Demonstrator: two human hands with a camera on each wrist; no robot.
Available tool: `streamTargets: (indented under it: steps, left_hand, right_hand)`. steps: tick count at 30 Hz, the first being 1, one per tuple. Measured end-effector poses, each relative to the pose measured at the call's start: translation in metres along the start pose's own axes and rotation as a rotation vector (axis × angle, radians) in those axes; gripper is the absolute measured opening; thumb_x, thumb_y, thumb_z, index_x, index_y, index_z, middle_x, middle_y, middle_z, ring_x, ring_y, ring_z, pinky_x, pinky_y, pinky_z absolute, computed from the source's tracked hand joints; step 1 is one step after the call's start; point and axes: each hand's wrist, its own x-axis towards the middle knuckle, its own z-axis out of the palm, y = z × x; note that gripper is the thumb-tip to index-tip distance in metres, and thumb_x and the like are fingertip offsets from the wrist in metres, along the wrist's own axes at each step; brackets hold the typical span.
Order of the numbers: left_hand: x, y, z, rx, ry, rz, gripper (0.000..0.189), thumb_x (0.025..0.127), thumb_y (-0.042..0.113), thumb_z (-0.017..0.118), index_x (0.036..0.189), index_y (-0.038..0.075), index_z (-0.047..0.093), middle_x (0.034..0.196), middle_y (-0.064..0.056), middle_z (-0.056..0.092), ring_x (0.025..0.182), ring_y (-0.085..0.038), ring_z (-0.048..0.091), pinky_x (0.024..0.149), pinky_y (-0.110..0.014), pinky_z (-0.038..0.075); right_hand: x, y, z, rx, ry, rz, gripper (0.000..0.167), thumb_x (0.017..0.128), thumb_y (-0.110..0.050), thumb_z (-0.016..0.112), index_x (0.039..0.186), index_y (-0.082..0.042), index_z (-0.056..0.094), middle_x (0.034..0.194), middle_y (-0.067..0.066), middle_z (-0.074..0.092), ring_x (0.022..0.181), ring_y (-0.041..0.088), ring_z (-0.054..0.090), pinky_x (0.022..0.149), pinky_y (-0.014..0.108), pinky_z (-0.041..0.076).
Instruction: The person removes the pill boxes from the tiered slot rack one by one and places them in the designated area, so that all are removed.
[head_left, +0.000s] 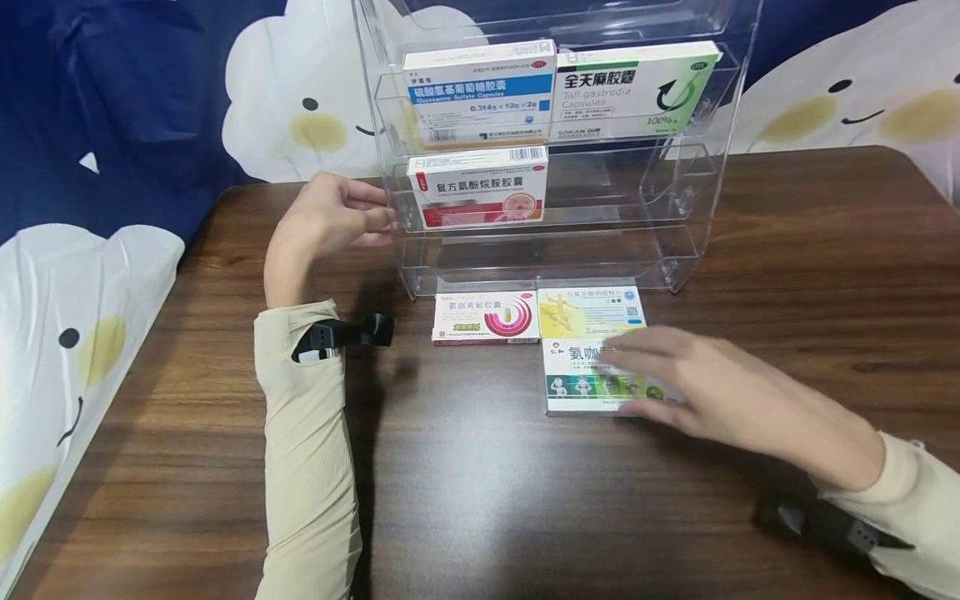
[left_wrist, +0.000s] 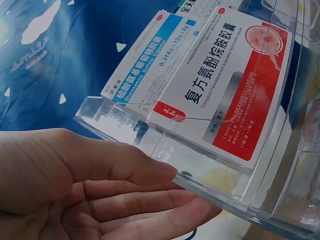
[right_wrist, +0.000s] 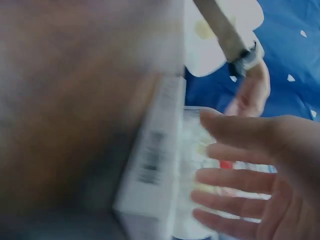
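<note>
My left hand (head_left: 330, 221) is at the left side of a clear acrylic display rack (head_left: 626, 212), its fingertips touching the side panel. In the left wrist view the thumb and extended fingers of the left hand (left_wrist: 105, 185) meet the panel's edge beside a red-and-white medicine box (left_wrist: 225, 90). My right hand (head_left: 705, 387), slightly blurred, hovers with fingers spread over the right part of a white-and-green medicine box (head_left: 577, 387) on the table; contact cannot be told. Just behind lie a yellow-and-white box (head_left: 588, 312) and a pink-and-white box (head_left: 486, 317).
On the rack's upper tier stand a blue-and-white box (head_left: 480, 96) and a green-and-white box (head_left: 633, 92). The dark wooden table (head_left: 450, 500) carries everything. Behind it hangs a blue cloth (head_left: 135, 108) with white cloud faces.
</note>
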Motion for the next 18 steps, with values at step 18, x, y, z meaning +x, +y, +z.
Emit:
streamTargets:
  steps: [18]
  left_hand:
    - [0.000,-0.002,0.001,-0.035,-0.007,0.009,0.039,0.096,0.001,0.055,0.133,-0.011,0.050,0.125,-0.029,0.058,0.080,-0.009,0.070,0.079,-0.024,0.060]
  right_hand:
    - [0.104,0.044,-0.024,0.225,0.382,0.489,0.035,0.085,-0.011,0.076,0.116,0.001,0.067,0.116,0.015,0.068,0.104,0.026,0.066,0.092,0.033,0.056]
